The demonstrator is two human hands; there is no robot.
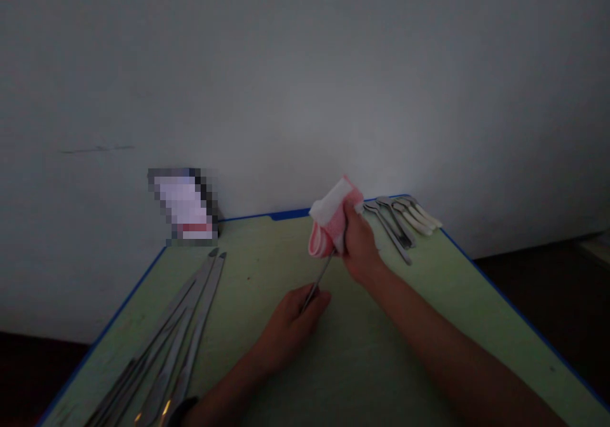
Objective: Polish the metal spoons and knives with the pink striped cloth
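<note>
My left hand (298, 309) is closed around the lower end of a thin metal piece of cutlery (320, 278), which slants up and to the right above the table. My right hand (359, 243) grips a folded pink and white cloth (328, 220) wrapped about the upper end of that piece. The cloth and fingers hide this end, so its exact kind does not show. Just beyond my right hand, several spoons (388, 230) lie on the table, some with metal handles and some with white handles (414, 220).
Several long metal knives (197, 325) lie fanned out along the left side of the green table (248, 351), which has a blue edge. A blurred-out phone-like device (185, 204) leans against the grey wall (305, 84) at the back left.
</note>
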